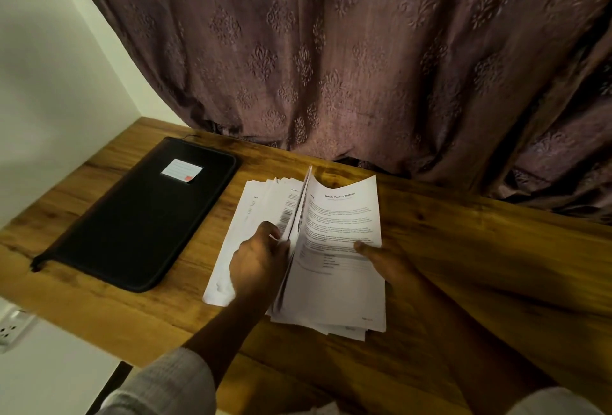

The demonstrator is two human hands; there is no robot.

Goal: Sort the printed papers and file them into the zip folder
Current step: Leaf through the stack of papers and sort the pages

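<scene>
A stack of printed papers (337, 269) lies near the middle of the wooden table (480, 249). My right hand (381, 257) rests on its right side, thumb pressing the top sheet headed "Sample Financial Statement". My left hand (258, 259) grips several sheets (298, 212) lifted on edge from the stack's left side. More sheets (238, 226) lie fanned flat to the left of that hand. The black zip folder (139, 216) lies shut at the left, with a white label (181, 170) on its cover.
A brown patterned curtain (347, 50) hangs along the table's far edge. A white wall (49, 67) borders the left side, with a socket strip (13, 328) below the table's front left edge.
</scene>
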